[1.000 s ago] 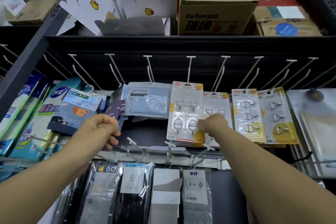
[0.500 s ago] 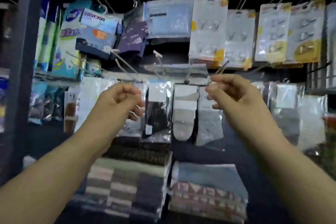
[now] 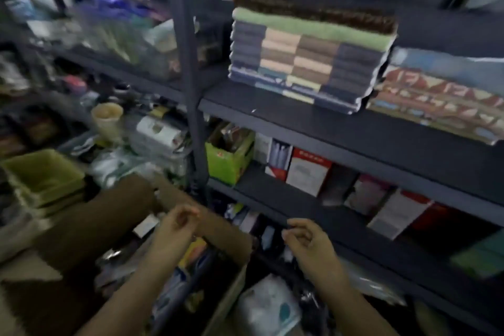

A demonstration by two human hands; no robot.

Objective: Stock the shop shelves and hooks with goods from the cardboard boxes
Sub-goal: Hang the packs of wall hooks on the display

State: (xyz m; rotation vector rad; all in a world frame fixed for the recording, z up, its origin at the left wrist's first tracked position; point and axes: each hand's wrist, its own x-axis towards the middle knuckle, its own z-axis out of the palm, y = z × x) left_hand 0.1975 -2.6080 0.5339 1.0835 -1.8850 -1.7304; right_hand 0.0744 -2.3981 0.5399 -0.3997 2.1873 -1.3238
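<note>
Both grips, left hand [image 3: 174,229] and right hand [image 3: 308,240], loosely curled above brown cardboard box [image 3: 218,229].

2 hands in view: left hand [image 3: 174,229], right hand [image 3: 308,243]. 1 open cardboard box [image 3: 223,229] below them. 2 towel stacks on the upper shelf [image 3: 272,109]: striped stack [image 3: 308,63], patterned stack [image 3: 441,98]. 1 green carton [image 3: 229,155] on the shelf under it. 1 pale cup [image 3: 107,120]. Other goods too blurred to count.

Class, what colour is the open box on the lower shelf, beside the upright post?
Bright green box, in the head view.
</note>
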